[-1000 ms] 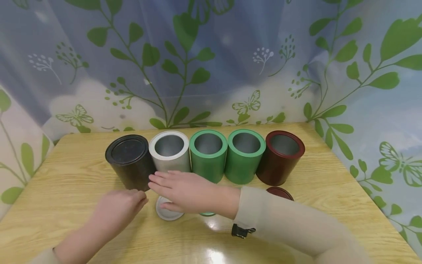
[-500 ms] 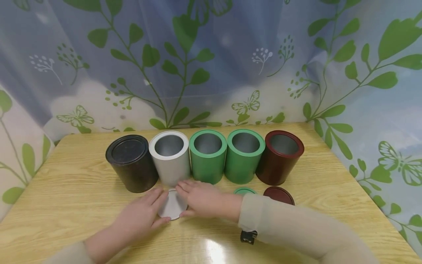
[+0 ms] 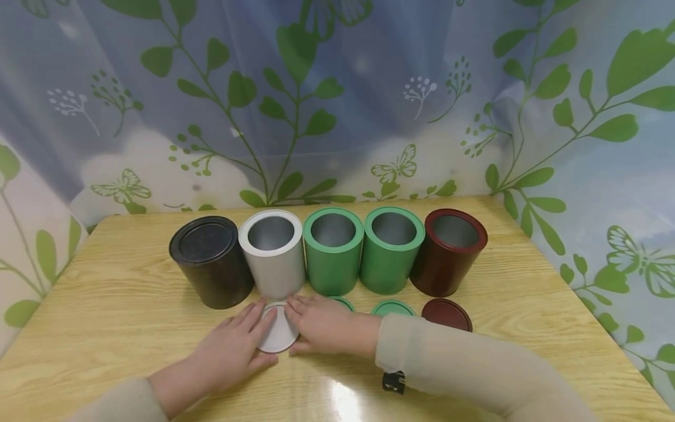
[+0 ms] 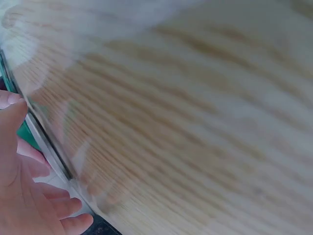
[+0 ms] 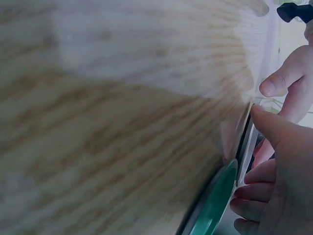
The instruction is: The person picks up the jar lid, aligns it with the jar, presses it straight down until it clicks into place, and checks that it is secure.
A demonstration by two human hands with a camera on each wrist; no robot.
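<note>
A round white lid (image 3: 279, 333) lies on the wooden table in front of the white can (image 3: 276, 266). At its left edge rests my left hand (image 3: 232, 350), fingers stretched forward and thumb toward the near side. My right hand (image 3: 326, 328) touches the lid's right edge in much the same way, its fingertips close to the left hand's. In the left wrist view the fingers (image 4: 56, 203) are loosely bent beside the lid's thin rim. From the right wrist, a green lid (image 5: 217, 198) shows close by the right hand's fingers.
A black can (image 3: 211, 264) with its top covered stands left of the white one. Two green cans (image 3: 333, 266) and a dark red can (image 3: 448, 264) stand right, open-topped. Green lids (image 3: 394, 308) and a dark red lid (image 3: 447, 315) lie in front. A patterned curtain (image 3: 337, 117) hangs behind.
My right hand has come down to the white lid's right edge and my left hand has moved right to its left edge. The lid has shifted slightly right.
</note>
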